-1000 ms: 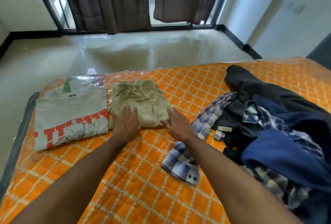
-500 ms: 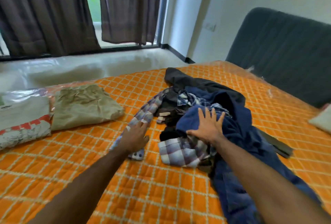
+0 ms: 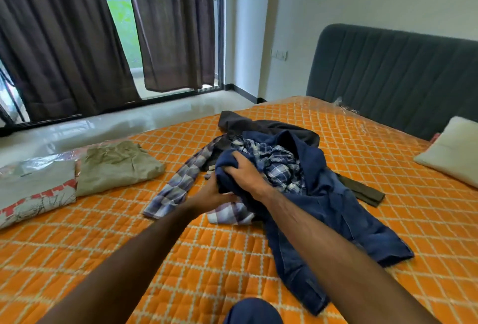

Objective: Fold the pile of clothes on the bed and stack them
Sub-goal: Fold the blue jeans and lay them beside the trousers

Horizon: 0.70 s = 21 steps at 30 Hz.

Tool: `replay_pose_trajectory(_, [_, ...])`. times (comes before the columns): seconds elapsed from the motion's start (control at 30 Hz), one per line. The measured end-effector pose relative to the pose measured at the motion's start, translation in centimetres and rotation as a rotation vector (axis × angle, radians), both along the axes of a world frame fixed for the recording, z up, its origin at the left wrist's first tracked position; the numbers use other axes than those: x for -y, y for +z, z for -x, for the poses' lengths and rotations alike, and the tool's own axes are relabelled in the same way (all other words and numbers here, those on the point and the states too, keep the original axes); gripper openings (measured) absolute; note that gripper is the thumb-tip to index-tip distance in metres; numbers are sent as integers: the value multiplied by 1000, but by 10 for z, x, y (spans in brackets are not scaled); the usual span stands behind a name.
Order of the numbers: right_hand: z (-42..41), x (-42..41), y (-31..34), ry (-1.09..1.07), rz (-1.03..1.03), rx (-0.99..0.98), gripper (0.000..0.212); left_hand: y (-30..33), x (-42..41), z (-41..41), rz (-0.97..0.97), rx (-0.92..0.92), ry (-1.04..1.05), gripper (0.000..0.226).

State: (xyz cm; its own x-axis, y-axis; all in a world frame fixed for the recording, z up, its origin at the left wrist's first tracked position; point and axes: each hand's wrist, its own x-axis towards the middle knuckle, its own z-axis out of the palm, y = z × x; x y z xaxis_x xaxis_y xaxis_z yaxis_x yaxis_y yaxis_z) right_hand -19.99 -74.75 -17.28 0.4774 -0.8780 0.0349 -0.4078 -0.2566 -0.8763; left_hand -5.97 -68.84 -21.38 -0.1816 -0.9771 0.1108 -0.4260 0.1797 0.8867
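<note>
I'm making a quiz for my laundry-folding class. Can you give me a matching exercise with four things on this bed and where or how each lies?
Things:
1. khaki trousers
2. navy garment
3. white pillow
4. printed T-shirt

States:
A. gripped by the right hand
B. folded, at the far left edge
C. beside the headboard
D. folded, between the T-shirt and the pile

Pairs: 1-D, 2-A, 3-C, 4-B

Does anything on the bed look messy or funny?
Yes. The pile of clothes mid-bed is a tangle. A checked sleeve trails out toward the folded trousers, and the right hand grips a bunched blue garment.
</note>
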Motion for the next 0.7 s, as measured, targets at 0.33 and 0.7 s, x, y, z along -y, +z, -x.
replay_pose_trajectory(0.33, [66, -15, -4, -204, -411, 783, 44, 41, -8, 26, -94, -217, 62, 17])
replay_pose_trajectory(0.7, [88, -5, -11, -181, -204, 309, 42, 24, -7, 65, -15, -489, 311, 11])
